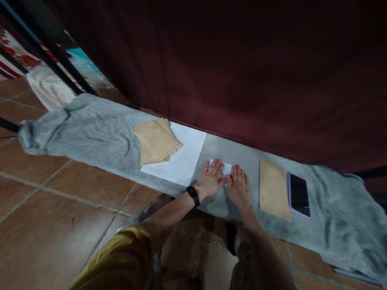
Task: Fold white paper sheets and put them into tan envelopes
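Flat on the cloth-covered bench lies a small folded white paper (226, 169), partly covered by my hands. My left hand (211, 180), with a dark band on the wrist, presses on its left part with fingers stretched out. On the paper's right edge rests my right hand (238, 187), its fingers also extended and flat. Both thumbs point inward near the paper's lower edge. To the left, white sheets (187, 161) lie beneath a fanned pile of brown envelopes (157, 141). Right of my hands is a single brown envelope (273, 189).
A phone (298, 194) with a dark screen lies beside the single envelope. Grey cloth (90, 137) covers the narrow bench and bunches at both ends. Behind it hangs a dark red curtain (226, 80). Black metal bars (60, 56) stand at the upper left, above the tiled floor (54, 205).
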`<state>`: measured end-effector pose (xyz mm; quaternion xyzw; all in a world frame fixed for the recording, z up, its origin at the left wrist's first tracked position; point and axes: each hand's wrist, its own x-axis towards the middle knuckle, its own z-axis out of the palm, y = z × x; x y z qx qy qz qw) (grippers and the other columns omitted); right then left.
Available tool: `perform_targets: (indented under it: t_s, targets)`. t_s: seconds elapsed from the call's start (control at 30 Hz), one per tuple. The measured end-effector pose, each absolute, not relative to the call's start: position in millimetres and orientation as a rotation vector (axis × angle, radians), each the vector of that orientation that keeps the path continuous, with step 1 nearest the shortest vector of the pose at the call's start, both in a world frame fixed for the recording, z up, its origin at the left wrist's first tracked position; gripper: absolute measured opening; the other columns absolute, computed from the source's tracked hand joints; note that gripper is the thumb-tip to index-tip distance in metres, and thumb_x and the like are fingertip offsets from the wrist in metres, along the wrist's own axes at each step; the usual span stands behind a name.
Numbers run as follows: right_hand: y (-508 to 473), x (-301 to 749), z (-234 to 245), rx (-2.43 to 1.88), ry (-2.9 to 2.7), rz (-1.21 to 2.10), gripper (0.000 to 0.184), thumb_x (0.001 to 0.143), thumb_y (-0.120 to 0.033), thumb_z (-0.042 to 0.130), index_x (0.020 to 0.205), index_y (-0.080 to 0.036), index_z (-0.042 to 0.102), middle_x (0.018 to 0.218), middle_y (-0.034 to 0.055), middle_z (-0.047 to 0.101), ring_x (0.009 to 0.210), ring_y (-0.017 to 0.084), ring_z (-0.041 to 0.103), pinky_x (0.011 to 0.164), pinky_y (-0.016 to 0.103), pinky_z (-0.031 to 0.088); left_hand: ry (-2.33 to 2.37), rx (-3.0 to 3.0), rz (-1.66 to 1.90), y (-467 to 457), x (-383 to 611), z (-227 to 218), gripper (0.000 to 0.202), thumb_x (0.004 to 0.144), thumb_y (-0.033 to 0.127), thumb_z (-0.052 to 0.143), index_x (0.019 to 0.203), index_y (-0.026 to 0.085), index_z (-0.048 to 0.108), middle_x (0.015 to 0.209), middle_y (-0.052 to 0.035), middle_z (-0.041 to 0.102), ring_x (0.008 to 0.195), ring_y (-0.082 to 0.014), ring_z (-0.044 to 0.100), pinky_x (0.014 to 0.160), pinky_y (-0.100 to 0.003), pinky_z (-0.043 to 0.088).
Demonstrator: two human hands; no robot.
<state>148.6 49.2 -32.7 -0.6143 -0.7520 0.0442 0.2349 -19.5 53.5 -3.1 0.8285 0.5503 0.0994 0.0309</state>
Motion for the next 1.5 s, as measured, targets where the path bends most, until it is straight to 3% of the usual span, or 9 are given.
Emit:
perform_targets:
  t_s: [0.2, 0.8, 0.97, 1.1, 1.27, 1.5]
  targets:
    - [47.1, 157.3, -31.8, -1.688, -2.097, 0.039, 0.066, 0.107, -0.048, 0.027, 0.157, -0.006, 0.036, 0.161, 0.0227, 0.039, 0.147, 0.035, 0.039, 0.120, 0.059, 0.027, 1.762, 2.515, 0.326, 53.1, -27.4, -1.7, 0.071, 0.104, 0.057, 0.032, 0.156, 0.009, 0.036, 0.166, -0.0188, 0.030, 0.156, -0.0310, 0.024, 0.127, -0.053, 0.018]
    - [41.9, 175.3, -32.5, -1.808, -2.168, -0.217, 0.064, 0.108, -0.045, 0.022, 0.156, -0.005, 0.038, 0.158, 0.0218, 0.044, 0.143, 0.035, 0.043, 0.118, 0.053, 0.034, 1.881, 2.416, 0.189, 51.8, -34.0, 2.8, 0.078, 0.103, 0.062, 0.026, 0.159, 0.007, 0.032, 0.168, -0.0176, 0.025, 0.158, -0.0301, 0.018, 0.128, -0.052, 0.015]
    - [45.9, 176.4, -27.7, -1.745, -2.107, -0.084, 0.064, 0.108, -0.044, 0.019, 0.157, -0.006, 0.033, 0.159, 0.0241, 0.042, 0.149, 0.034, 0.036, 0.117, 0.057, 0.035, 1.900, 2.441, 0.241, 51.3, -32.3, 3.6, 0.075, 0.104, 0.057, 0.032, 0.158, 0.005, 0.032, 0.166, -0.0198, 0.029, 0.157, -0.0315, 0.020, 0.128, -0.054, 0.013]
    - [46.8, 159.5, -17.3, -1.618, -2.084, 0.142, 0.063, 0.108, -0.042, 0.017, 0.163, -0.011, 0.019, 0.165, 0.0180, 0.032, 0.154, 0.027, 0.026, 0.122, 0.055, 0.033, 1.834, 2.511, 0.336, 46.6, -22.5, 5.5, 0.065, 0.105, 0.042, 0.034, 0.158, 0.005, 0.030, 0.165, -0.0189, 0.032, 0.157, -0.0287, 0.022, 0.129, -0.051, 0.016]
    - [39.8, 132.5, -16.3, -1.501, -2.204, 0.358, 0.063, 0.109, -0.044, 0.015, 0.161, -0.012, 0.026, 0.166, 0.0143, 0.032, 0.155, 0.022, 0.027, 0.126, 0.049, 0.027, 1.690, 2.600, 0.277, 37.3, -6.6, 0.4, 0.059, 0.103, 0.025, 0.029, 0.158, 0.005, 0.029, 0.165, -0.0164, 0.033, 0.156, -0.0253, 0.025, 0.129, -0.046, 0.019]
    - [33.7, 135.9, -28.1, -1.596, -2.271, 0.180, 0.064, 0.108, -0.043, 0.017, 0.161, -0.007, 0.027, 0.166, 0.0183, 0.031, 0.155, 0.025, 0.025, 0.126, 0.050, 0.024, 1.754, 2.554, 0.270, 37.1, -17.2, -9.7, 0.061, 0.102, 0.027, 0.031, 0.160, 0.009, 0.028, 0.166, -0.0149, 0.032, 0.157, -0.0242, 0.022, 0.128, -0.047, 0.019]
